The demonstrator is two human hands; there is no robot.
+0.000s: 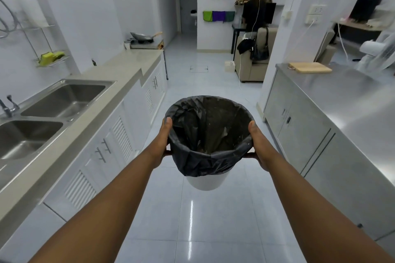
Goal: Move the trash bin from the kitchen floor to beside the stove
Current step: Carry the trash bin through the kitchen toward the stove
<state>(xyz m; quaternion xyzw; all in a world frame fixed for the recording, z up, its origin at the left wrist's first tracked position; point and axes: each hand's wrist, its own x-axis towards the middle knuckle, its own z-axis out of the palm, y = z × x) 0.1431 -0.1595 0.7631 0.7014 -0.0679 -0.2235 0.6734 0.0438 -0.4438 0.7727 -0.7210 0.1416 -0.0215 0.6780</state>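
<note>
A white trash bin (207,182) lined with a black plastic bag hangs in the air above the tiled floor, at the centre of the head view. My left hand (163,139) grips its left rim, thumb over the edge. On the opposite rim, my right hand (259,145) holds on the same way. The bag looks empty inside. The stove (145,44) with a grey pan on it stands at the far end of the left counter, well ahead of the bin.
A double steel sink (53,111) and beige counter with white cabinets run along the left. A steel counter (342,100) with a wooden board lines the right. Open tiled floor lies between them. A person sits at a desk far ahead, beside a beige armchair.
</note>
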